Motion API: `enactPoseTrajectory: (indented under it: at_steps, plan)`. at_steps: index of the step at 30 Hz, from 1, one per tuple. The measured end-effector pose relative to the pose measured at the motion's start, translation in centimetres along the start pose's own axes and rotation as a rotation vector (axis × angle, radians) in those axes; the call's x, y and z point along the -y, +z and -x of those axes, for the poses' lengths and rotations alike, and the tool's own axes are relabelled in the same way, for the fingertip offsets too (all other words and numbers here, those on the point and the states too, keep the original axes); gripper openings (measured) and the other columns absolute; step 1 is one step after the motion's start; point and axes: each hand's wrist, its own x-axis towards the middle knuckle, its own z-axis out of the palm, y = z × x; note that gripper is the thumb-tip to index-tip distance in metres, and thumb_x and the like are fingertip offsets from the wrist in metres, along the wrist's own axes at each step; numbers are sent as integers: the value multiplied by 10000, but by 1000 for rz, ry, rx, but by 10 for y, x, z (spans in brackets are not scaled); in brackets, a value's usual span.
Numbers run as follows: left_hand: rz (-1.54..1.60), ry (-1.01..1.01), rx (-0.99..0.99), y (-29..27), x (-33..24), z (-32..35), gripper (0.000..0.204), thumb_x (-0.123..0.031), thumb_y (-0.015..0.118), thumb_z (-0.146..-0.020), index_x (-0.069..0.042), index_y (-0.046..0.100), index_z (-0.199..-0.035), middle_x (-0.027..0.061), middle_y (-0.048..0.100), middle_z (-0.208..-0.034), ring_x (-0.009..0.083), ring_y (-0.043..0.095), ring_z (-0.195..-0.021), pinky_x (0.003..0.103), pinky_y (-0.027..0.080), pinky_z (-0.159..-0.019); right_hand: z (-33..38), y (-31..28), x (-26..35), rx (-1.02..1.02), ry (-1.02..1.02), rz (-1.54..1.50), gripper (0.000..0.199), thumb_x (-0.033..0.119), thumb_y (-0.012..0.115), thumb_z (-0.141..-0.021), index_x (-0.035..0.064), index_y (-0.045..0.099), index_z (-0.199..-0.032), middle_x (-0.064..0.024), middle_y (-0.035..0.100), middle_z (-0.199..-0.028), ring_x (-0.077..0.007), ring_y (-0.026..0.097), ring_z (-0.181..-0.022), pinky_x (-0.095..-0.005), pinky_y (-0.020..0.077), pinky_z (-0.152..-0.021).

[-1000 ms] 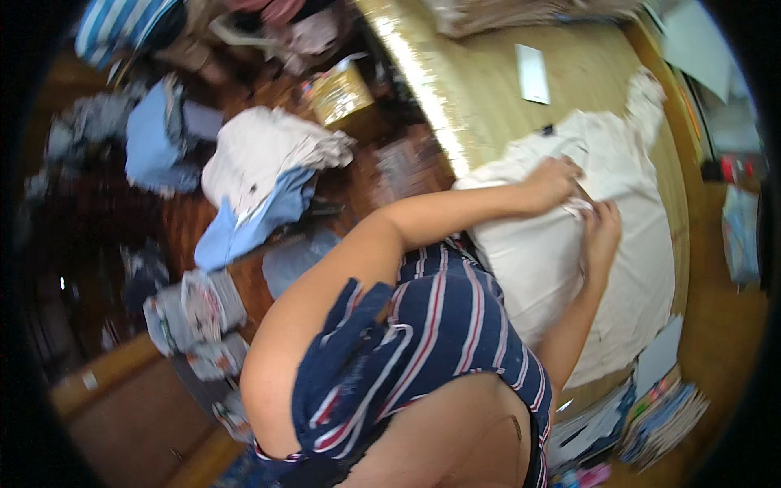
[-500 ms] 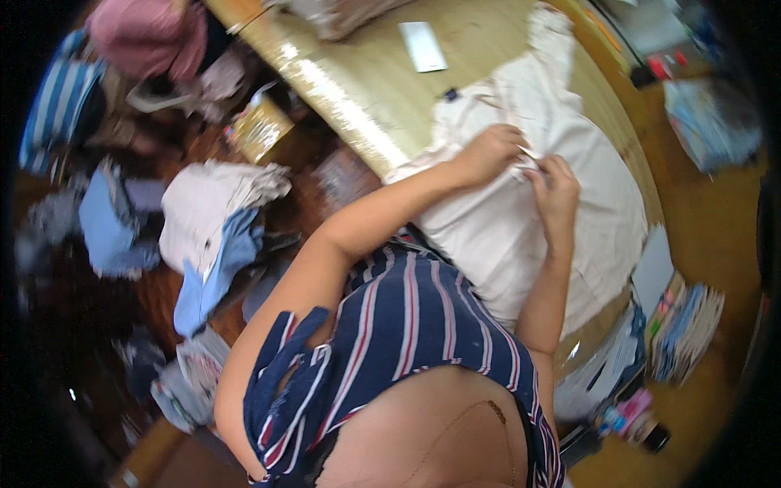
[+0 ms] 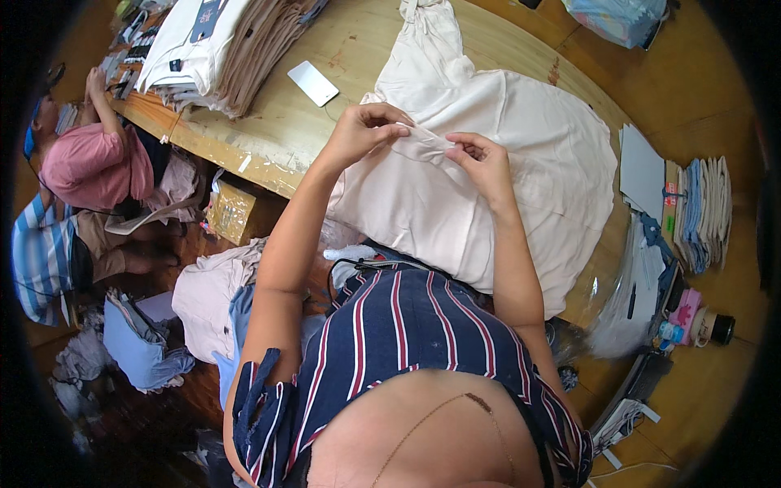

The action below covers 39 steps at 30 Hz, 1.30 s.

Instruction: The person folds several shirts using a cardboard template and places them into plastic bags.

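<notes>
A cream-coloured cloth garment (image 3: 541, 163), perhaps a shirt, lies spread and wrinkled over the wooden table in front of me. My left hand (image 3: 368, 137) pinches one end of a narrow folded strip of it between thumb and fingers. Its other end is gripped by my right hand (image 3: 482, 167), thumb against the fingertips. The strip stays lifted and stretched between both hands, just above the rest of the cloth. A long narrow part, which looks like a sleeve, reaches toward the far edge.
A white phone-like slab (image 3: 312, 84) lies on the wooden table (image 3: 342, 41), beside a tall stack of folded garments (image 3: 236, 61). Cloth piles (image 3: 215, 293) sit at the left, near a person in pink (image 3: 98, 167). More folded clothes (image 3: 704, 211) stand at right.
My view has swung, so the table and stack show more fully. The hands, close together before, are now farther apart with the cloth strip drawn out between them.
</notes>
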Motion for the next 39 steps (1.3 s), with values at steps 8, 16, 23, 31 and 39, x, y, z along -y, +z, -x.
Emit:
enactPoseTrajectory:
  at_steps: [8,16,23,31,39]
  plan:
    - [-9,-7,-38,-6,4,0,145,3,639,-697,36,602,-834,40,596,-745,76,541,-658,196,431,-595,3,3,10,-62,-107,206,114,70,643,-703,-10,614,-779,-30,602,-668,-69,525,-587,-201,428,-567]
    - [-128,23,-4,-5,4,-9,131,-29,636,-704,12,600,-823,22,595,-728,82,529,-679,219,424,-630,6,3,11,-67,-105,229,146,72,635,-694,-12,603,-810,-62,615,-723,-111,572,-661,-235,447,-621]
    - [-1006,49,-395,-18,61,-38,404,-266,655,-683,-23,551,-989,185,518,-996,314,508,-900,372,405,-776,14,-114,-44,-581,-128,1276,426,312,558,-768,90,490,-1125,-105,431,-1204,-244,402,-1102,-419,312,-891]
    - [-1187,-325,-294,-88,97,-104,418,-256,638,-676,-7,549,-1001,202,515,-1058,332,499,-969,402,413,-792,81,-185,-30,-292,756,812,459,417,470,-804,93,503,-1128,-129,364,-1273,-272,329,-1163,-454,251,-934]
    - [-1095,-655,113,-40,26,-144,452,-335,696,-657,42,591,-883,195,597,-875,271,583,-793,340,461,-663,-2,-249,-99,-779,428,1200,448,384,571,-745,60,547,-1054,-152,418,-1210,-300,375,-1127,-380,301,-924]
